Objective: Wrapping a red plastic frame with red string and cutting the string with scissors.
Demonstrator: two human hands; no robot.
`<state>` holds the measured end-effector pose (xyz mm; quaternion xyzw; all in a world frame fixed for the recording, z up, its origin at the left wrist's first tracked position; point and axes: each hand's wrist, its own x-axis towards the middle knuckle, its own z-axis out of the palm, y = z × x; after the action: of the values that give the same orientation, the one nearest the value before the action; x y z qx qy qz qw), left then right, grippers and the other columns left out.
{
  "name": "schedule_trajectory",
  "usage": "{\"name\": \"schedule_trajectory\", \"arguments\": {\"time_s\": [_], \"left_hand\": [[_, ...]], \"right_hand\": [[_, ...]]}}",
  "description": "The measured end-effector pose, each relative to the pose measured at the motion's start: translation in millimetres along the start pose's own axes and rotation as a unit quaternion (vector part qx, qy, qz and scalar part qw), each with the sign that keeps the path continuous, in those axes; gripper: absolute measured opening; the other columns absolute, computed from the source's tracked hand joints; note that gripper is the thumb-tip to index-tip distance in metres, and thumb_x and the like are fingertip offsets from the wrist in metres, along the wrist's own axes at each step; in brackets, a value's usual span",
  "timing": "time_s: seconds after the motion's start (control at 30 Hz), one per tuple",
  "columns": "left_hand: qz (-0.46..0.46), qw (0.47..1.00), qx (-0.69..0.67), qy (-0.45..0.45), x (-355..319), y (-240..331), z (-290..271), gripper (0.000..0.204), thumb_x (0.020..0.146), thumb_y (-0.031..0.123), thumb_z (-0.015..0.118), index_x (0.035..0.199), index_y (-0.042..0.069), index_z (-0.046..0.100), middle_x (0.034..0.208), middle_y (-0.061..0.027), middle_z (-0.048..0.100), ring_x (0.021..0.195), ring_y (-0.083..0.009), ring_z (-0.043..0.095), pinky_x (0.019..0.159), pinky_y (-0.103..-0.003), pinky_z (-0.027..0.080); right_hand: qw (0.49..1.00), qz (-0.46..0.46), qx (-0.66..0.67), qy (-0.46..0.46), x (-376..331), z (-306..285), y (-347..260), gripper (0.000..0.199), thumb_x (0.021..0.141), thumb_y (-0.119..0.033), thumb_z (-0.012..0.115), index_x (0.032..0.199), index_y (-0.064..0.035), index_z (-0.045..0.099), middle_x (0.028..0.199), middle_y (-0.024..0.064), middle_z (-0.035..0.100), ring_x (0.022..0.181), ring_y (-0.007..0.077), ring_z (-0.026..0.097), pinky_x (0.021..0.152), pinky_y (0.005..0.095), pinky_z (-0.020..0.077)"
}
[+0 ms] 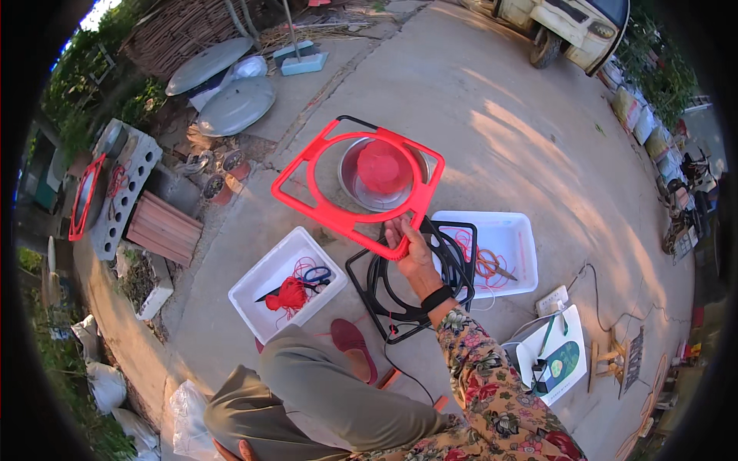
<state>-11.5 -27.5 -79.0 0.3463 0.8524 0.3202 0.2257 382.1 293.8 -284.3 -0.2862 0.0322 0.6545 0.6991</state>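
Observation:
My right hand [411, 244] is closed on the near corner of a flat square frame [329, 206] with a ring in its middle. The frame is red except for a black stretch along its far edge. Through the ring I see a metal bowl [352, 183] holding a ball of red yarn [384, 166]. Below my wrist lie several black frames [358, 286] of similar shape. Only some fingers of my left hand [237, 450] show at the lower edge by my leg; they are apart, and nothing is visible in them.
A white tray [247, 306] on the left holds red yarn and dark-handled scissors [316, 276]. Another white tray [523, 246] on the right holds orange-handled scissors [492, 265] and red cord. A white box [565, 353] stands at right, near a power strip [552, 300]. A vehicle [565, 31] is parked far off.

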Motion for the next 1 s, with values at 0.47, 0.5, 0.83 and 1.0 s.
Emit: {"name": "schedule_trajectory", "arguments": {"time_s": [0.47,0.5,0.83,1.0], "left_hand": [[-0.032,0.999,0.029,0.029,19.8,-2.1,6.1,0.065,0.091,0.027,0.055,0.138,-0.011,0.030,0.140,-0.0289,0.035,0.128,-0.0364,0.036,0.108,-0.040,0.025],[-0.041,0.998,0.031,0.032,19.0,-0.9,5.8,0.065,0.091,0.028,0.055,0.137,-0.012,0.030,0.139,-0.0295,0.036,0.127,-0.0370,0.037,0.107,-0.041,0.027],[-0.070,0.994,0.073,0.043,22.7,-3.5,7.0,0.066,0.092,0.031,0.051,0.135,-0.015,0.030,0.136,-0.0331,0.038,0.123,-0.0393,0.039,0.105,-0.042,0.028],[-0.065,0.990,0.120,0.028,23.1,-13.1,1.8,0.068,0.092,0.033,0.052,0.134,-0.015,0.030,0.135,-0.0337,0.038,0.122,-0.0396,0.040,0.105,-0.042,0.028]], "right_hand": [[0.993,-0.068,-0.033,0.093,128.0,-68.9,10.6,0.026,0.090,-0.016,0.061,0.115,-0.0089,0.055,0.108,0.0049,0.063,0.095,0.0173,0.062,0.079,0.0292,0.0538],[0.992,-0.063,-0.028,0.103,132.3,-74.6,14.7,0.026,0.090,-0.016,0.062,0.115,-0.0095,0.056,0.108,0.0051,0.064,0.095,0.0177,0.063,0.078,0.0293,0.0535],[0.947,0.011,-0.261,0.184,149.3,-131.6,32.3,0.030,0.087,-0.028,0.066,0.107,-0.0105,0.051,0.092,0.0060,0.063,0.077,0.0171,0.060,0.064,0.0313,0.0510],[0.888,-0.007,-0.424,0.180,110.4,-135.9,18.7,0.031,0.088,-0.024,0.064,0.113,-0.0079,0.052,0.095,0.0029,0.063,0.082,0.0132,0.060,0.070,0.0265,0.0494]]}}
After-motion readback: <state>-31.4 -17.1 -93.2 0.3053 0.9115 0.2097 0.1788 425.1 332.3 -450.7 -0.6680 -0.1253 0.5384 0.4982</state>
